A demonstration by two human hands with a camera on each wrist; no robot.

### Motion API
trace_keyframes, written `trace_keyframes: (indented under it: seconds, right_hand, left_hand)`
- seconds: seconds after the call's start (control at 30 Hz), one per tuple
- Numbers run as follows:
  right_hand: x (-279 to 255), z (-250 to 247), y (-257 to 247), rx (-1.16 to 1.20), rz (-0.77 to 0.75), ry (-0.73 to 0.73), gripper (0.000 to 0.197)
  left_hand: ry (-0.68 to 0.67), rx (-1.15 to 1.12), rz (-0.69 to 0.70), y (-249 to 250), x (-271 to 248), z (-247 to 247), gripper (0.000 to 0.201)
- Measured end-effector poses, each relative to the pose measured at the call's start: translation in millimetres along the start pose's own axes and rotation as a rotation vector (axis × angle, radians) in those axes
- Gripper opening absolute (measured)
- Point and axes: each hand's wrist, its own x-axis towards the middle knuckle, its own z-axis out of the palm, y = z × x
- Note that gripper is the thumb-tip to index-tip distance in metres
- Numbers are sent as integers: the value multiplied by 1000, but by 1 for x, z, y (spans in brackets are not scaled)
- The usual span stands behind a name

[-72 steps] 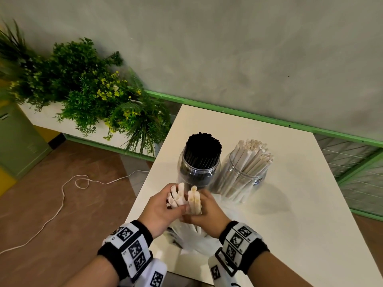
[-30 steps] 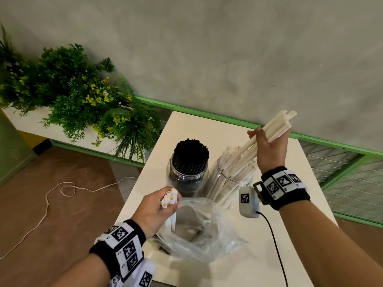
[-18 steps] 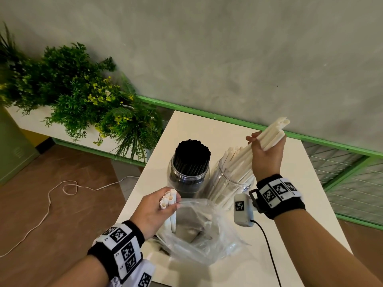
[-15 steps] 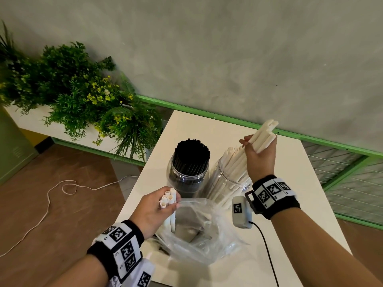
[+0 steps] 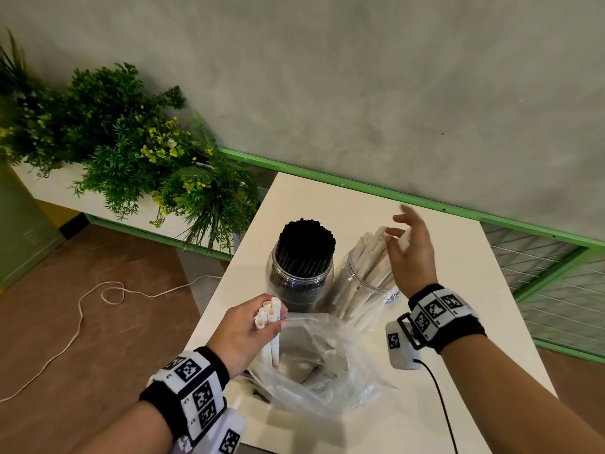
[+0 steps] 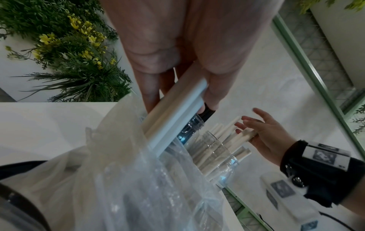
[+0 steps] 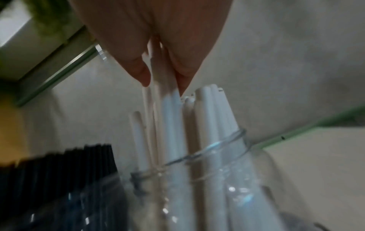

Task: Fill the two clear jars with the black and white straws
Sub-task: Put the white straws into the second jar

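The straws (image 5: 306, 244) packed in the left clear jar (image 5: 299, 281) are black; those (image 5: 370, 257) in the other clear jar (image 5: 363, 290) are white, as is the small bunch (image 5: 268, 317) in the left hand (image 5: 244, 335). The bag (image 5: 322, 365) is see-through plastic with pale glints. The table (image 5: 458, 290) is off-white. Both wristbands (image 5: 442, 314) are black, carrying white panels printed with black square codes. The plants (image 5: 131, 149) are dark green with small yellow flowers. The wall (image 5: 327, 77) is mottled grey with a bright green strip (image 5: 327, 178) at its foot; the floor (image 5: 82, 339) is reddish brown, crossed by a white cord (image 5: 78, 317).
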Motion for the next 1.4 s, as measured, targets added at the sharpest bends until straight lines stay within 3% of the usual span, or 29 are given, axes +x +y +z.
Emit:
trace_keyframes:
  seconds: [0.1,0.23,0.33,0.4,0.5,0.67,0.8,0.93,1.07,1.17,1.3,1.4]
  right_hand:
    - [-7,2,6,-271,-173,-149,42]
    - [-12,3,4,-320,-202,-122,52]
    - [-17,1,7,-418,-233,-200,46]
    - [-20,1,10,-472,-253,-252,40]
    - [-22,2,11,-549,-235,-332,47]
    - [-30,6,20,-927,-318,-532,53]
    - [-24,-5,20,-1077,-276,-562,62]
    - [-18,-14,25,-984,-219,-643,84]
    - [-14,-26,31,-542,4,-318,111]
    - [-21,-27,44,-350,157,-289,123]
    - [-6,-17,50,-309,126,-305,123]
    - [5,-5,49,-314,112,-328,104]
  left_hand:
    - [4,-15,-4,0,0,0,19]
    - [-2,-23,9,-2,0,0,21]
    - [-5,-19,24,-2,0,0,30]
    - [-1,-5,30,-1,1,0,28]
    - [4,-7,21,0,1,1,20]
    - [10,11,19,0,1,1,15]
    - [13,8,10,1,1,1,15]
    - [7,6,7,1,0,1,14]
    - [10,22,15,4,-1,0,14]
    - [16,28,10,6,-1,-1,13]
    - [23,39,4,10,-1,0,11]
    - [29,49,-6,13,-1,1,7]
